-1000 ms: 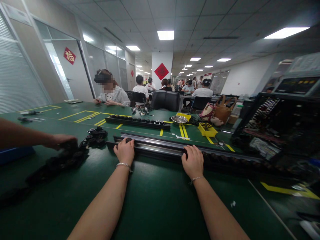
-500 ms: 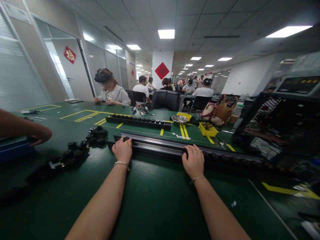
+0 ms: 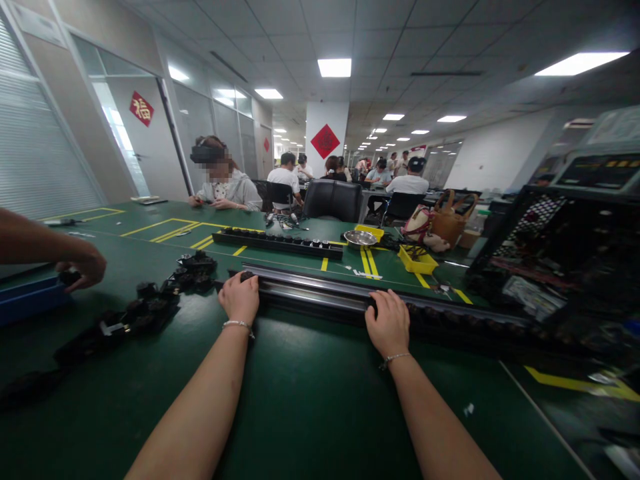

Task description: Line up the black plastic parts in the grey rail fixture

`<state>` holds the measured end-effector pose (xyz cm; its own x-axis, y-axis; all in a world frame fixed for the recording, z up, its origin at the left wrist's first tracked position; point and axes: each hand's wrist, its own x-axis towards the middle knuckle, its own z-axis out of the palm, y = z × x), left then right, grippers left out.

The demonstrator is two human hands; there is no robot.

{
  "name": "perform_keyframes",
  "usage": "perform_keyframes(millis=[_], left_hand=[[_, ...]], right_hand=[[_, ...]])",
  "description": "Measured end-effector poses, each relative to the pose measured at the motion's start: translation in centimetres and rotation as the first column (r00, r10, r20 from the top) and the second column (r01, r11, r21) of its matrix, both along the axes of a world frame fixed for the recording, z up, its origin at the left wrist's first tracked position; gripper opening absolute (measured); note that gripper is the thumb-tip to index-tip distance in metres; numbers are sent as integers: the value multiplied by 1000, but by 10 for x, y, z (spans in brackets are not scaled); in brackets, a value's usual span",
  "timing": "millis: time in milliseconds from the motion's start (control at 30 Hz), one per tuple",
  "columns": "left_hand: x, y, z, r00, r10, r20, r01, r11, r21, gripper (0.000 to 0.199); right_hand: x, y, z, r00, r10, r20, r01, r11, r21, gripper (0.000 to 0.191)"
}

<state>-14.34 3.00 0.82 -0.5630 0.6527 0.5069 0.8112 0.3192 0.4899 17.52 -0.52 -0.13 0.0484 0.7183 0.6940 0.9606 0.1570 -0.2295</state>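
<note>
A long black rail with shiny metal strips (image 3: 310, 291) lies across the green table. At its left end, my left hand (image 3: 240, 298) is closed around a small black part (image 3: 247, 275). My right hand (image 3: 389, 321) rests on the rail further right, fingers curled over a dark part (image 3: 373, 305) mostly hidden beneath them. From there a row of black parts (image 3: 450, 319) fills the rail's right side. Left of my left hand lie several black parts (image 3: 150, 303) in a loose chain.
Another person's hand (image 3: 87, 267) holds a dark part above a blue bin (image 3: 33, 300). Beyond the rail are a second rail (image 3: 280, 245), a metal bowl (image 3: 360, 237) and a yellow tray (image 3: 417, 260). An open computer case (image 3: 530, 247) stands right.
My left hand has shifted slightly left along the rail with the small black part. The other person's hand has lifted a dark part at the blue bin. My right hand has barely moved.
</note>
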Motion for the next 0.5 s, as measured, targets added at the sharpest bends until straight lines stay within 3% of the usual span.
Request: perform_keyframes(millis=[167,500], left_hand=[[1,0,-5,995,-6,-95,3,999,-34,34],[-10,2,-4,999,16,-48,-18,998,-55,34]], right_hand=[[0,0,0,1000,6,-6,-6,1000,-1,35],[0,-1,1,1000,7,-6,-7,1000,0,35]])
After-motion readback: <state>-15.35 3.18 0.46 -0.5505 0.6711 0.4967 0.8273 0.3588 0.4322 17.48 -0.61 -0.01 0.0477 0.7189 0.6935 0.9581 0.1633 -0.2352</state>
